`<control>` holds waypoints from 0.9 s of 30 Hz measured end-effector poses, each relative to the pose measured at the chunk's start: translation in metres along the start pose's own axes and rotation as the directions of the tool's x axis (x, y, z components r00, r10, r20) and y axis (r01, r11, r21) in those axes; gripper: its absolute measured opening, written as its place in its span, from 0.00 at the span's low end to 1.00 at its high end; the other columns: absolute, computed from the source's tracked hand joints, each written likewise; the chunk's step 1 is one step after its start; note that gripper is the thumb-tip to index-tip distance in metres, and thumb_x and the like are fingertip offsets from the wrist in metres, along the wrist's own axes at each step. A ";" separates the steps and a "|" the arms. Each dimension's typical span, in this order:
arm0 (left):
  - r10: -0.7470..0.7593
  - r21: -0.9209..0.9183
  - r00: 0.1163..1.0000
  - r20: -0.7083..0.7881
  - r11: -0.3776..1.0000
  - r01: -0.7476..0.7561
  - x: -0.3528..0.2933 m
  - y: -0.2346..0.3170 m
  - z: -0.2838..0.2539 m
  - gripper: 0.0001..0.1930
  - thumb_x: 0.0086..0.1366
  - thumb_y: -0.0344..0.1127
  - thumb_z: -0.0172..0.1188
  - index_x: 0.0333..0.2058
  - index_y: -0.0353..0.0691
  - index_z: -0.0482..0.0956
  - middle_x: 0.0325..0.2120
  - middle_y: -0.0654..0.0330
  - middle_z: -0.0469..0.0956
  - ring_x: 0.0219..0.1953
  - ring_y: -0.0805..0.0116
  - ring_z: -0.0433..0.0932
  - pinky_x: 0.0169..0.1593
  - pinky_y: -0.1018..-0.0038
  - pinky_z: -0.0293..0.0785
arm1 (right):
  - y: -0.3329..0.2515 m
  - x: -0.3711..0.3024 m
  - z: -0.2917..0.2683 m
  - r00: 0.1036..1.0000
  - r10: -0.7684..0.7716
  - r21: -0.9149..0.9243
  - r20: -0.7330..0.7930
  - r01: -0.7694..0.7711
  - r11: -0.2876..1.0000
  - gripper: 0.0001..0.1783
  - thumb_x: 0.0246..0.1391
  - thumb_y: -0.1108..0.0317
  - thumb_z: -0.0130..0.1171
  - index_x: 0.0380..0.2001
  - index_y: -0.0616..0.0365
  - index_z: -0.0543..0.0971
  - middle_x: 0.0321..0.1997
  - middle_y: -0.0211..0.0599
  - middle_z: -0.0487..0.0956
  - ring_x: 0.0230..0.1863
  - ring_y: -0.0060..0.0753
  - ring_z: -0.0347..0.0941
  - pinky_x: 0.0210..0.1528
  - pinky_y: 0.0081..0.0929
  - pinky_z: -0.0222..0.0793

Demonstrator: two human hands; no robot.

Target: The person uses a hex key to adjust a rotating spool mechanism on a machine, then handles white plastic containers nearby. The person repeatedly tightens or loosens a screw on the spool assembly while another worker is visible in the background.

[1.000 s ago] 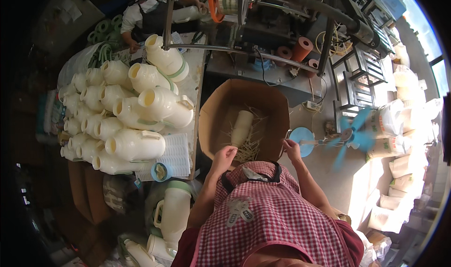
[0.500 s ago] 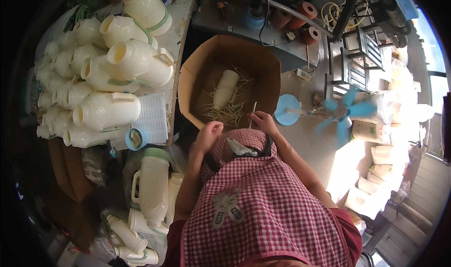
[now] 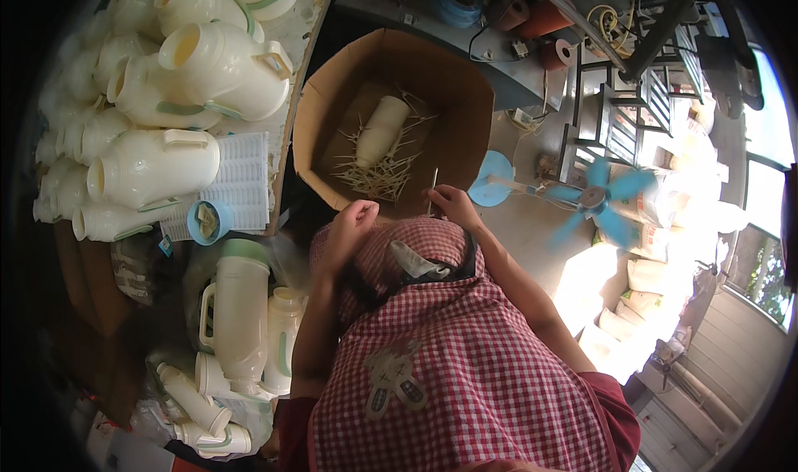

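Observation:
In front of my lap, my right hand (image 3: 453, 205) pinches a slim, silvery tool (image 3: 433, 188), which stands nearly upright above the fingers; its exact kind does not show. My left hand (image 3: 354, 223) is closed at the near edge of an open cardboard box (image 3: 440, 61). Whatever its fingers may hold is hidden. Inside the box a cream bottle-shaped plastic piece (image 3: 383, 131) lies tilted. Thin pale plastic sticks (image 3: 378, 177) are heaped beside and partly under it. Neither hand touches the bottle-shaped piece.
Cream jug bodies (image 3: 154, 169) crowd the table at left, near a small blue cup (image 3: 209, 222) and a white slatted sheet (image 3: 243, 181). More jugs (image 3: 241, 314) stand below. A blue fan (image 3: 594, 199) is at right; spools (image 3: 557, 54) lie on the far bench.
The whole view has shifted, so the box and table appear higher and farther left. Both hands keep nearly the same pose, and the slim tool stays in my right hand.

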State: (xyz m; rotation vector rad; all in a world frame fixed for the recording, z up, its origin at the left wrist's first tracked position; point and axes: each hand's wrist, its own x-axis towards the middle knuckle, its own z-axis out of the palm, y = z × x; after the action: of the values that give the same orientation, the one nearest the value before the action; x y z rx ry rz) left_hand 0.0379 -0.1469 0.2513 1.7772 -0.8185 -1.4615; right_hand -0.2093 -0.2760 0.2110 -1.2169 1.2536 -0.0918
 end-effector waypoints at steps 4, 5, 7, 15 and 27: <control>-0.024 -0.002 0.999 -0.022 1.000 0.024 -0.001 0.004 -0.001 0.17 0.73 0.43 0.58 0.47 0.32 0.81 0.38 0.50 0.85 0.41 0.64 0.85 0.47 0.71 0.78 | 0.002 0.003 -0.002 0.999 0.038 -0.062 0.019 -0.037 0.997 0.17 0.70 0.57 0.57 0.43 0.60 0.84 0.32 0.27 0.84 0.29 0.16 0.76 0.30 0.19 0.71; -0.033 -0.001 0.999 -0.027 0.999 0.033 -0.001 0.004 0.000 0.17 0.73 0.42 0.58 0.47 0.32 0.81 0.38 0.49 0.86 0.42 0.63 0.85 0.47 0.70 0.78 | 0.003 0.003 -0.002 0.999 0.029 -0.085 0.021 -0.028 0.996 0.17 0.70 0.56 0.57 0.43 0.60 0.84 0.32 0.27 0.84 0.29 0.16 0.76 0.30 0.20 0.71; -0.010 -0.024 0.999 -0.034 1.000 0.009 0.001 -0.005 0.002 0.17 0.73 0.43 0.58 0.47 0.33 0.81 0.39 0.49 0.85 0.42 0.61 0.85 0.47 0.69 0.79 | 0.006 0.003 -0.002 1.000 0.014 -0.127 0.025 -0.011 0.992 0.17 0.69 0.55 0.58 0.41 0.60 0.85 0.31 0.27 0.84 0.28 0.16 0.75 0.30 0.21 0.70; -0.011 -0.005 1.000 -0.024 1.000 0.011 0.004 -0.009 -0.002 0.18 0.74 0.43 0.57 0.47 0.32 0.81 0.38 0.52 0.85 0.41 0.67 0.84 0.47 0.73 0.78 | 0.020 0.008 0.004 0.997 -0.045 -0.153 0.064 0.055 0.987 0.20 0.67 0.52 0.61 0.40 0.61 0.85 0.31 0.33 0.85 0.34 0.22 0.79 0.39 0.27 0.75; 0.432 -0.517 0.901 0.035 0.780 -0.353 0.058 0.169 -0.022 0.21 0.77 0.43 0.54 0.60 0.37 0.76 0.56 0.58 0.80 0.59 0.70 0.77 0.64 0.71 0.71 | 0.007 0.002 -0.001 0.999 -0.051 -0.247 -0.001 0.049 0.968 0.18 0.67 0.53 0.60 0.41 0.59 0.86 0.31 0.32 0.85 0.32 0.20 0.77 0.37 0.26 0.74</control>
State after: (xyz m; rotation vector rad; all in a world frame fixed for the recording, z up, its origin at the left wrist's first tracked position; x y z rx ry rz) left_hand 0.0617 -0.2874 0.3611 1.0373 -0.7431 -1.3727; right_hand -0.2127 -0.2746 0.2042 -1.4640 1.2679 0.0248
